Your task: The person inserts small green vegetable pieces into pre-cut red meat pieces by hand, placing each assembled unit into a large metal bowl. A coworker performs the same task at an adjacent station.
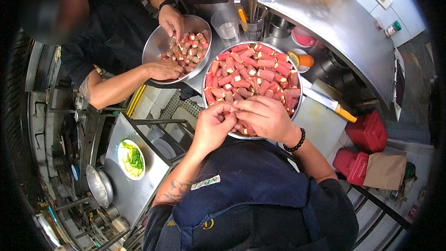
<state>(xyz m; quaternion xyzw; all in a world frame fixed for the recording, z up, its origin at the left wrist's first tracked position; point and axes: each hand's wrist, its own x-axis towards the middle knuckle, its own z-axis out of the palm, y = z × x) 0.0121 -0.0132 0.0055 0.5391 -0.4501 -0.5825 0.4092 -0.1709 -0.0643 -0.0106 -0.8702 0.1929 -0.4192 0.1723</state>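
In front of me a wide round metal bowl (300, 106) is filled with rolls of raw red meat (266, 75), many with a pale yellow stick end showing. Over its near edge my left hand (216, 125) and my right hand (270, 116) meet, fingertips together. They pinch a small piece of meat between them, mostly hidden by the fingers. Beyond to the left, a co-worker's hands (165, 69) reach into a second metal bowl (153, 47) of smaller meat rolls with green bits among them.
Right of the bowl, a yellow-handled knife (345, 113) lies on a white cutting board (313, 122). Behind stand a clear plastic pitcher (225, 24) and a utensil container (253, 29). A plate of sliced green vegetables (130, 158) rests on the left steel table (115, 153). Red containers (367, 132) sit lower right.
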